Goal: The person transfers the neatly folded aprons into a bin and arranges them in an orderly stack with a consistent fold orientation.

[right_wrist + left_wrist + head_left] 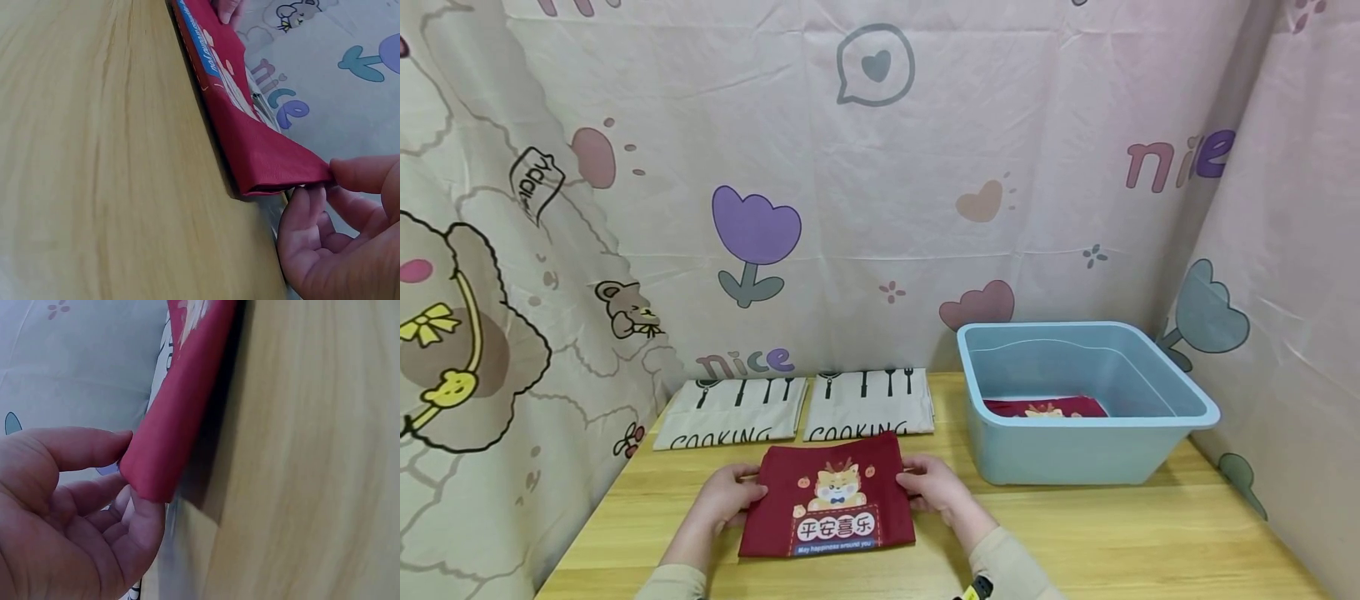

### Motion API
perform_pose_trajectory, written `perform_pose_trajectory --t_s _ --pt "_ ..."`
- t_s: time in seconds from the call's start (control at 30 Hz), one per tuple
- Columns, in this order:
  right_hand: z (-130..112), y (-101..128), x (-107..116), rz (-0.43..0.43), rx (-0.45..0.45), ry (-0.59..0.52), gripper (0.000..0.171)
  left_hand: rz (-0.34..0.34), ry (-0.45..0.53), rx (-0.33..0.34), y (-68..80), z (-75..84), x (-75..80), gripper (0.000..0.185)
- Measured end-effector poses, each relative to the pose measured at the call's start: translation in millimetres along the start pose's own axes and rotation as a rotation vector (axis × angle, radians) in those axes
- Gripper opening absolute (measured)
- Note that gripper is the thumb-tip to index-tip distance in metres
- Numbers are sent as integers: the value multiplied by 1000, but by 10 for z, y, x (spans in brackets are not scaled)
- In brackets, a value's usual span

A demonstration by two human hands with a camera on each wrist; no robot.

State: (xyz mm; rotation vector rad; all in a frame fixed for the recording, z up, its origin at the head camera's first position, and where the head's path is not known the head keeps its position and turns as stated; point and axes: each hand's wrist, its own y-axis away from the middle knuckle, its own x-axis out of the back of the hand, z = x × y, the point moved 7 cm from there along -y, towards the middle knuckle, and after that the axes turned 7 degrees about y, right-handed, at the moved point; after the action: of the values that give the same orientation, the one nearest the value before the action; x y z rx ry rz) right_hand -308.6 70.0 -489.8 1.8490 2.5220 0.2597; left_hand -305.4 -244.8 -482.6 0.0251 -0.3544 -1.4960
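Head: L hand (pixel 727 497) & R hand (pixel 934 490) pinch opp. sides of folded red cloth (pixel 775 500) w/ dog print, btwn them over desk (pixel 1075 533). Two white cloths (pixel 868 404) w/ "COOKING" print lie just beyond hands; blue tub (pixel 1075 454), R of R hand, has another red cloth (pixel 1082 407) inside.

L wrist: thumb & fingers nearly together, cloth edge btwn.

R wrist: same pinch at cloth's corner, other fingers curled under.

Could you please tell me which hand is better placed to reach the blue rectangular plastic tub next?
Probably the right hand: it pinches the folded rectangular red cloth by the edge nearer the blue tub, while the left hand holds the opposite edge.
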Motion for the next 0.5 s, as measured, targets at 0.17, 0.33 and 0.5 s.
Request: perform_pose_trajectory --t_s 0.17,0.33,0.5 --pt "-1 9 -1 -1 0 -23 39 7 8 -16 -7 2 -4 50" --pt "17 11 1 2 -3 -16 37 12 3 -29 -3 10 -12 50" --pt "23 8 14 18 4 -23 33 17 43 -38 10 7 -10 50"
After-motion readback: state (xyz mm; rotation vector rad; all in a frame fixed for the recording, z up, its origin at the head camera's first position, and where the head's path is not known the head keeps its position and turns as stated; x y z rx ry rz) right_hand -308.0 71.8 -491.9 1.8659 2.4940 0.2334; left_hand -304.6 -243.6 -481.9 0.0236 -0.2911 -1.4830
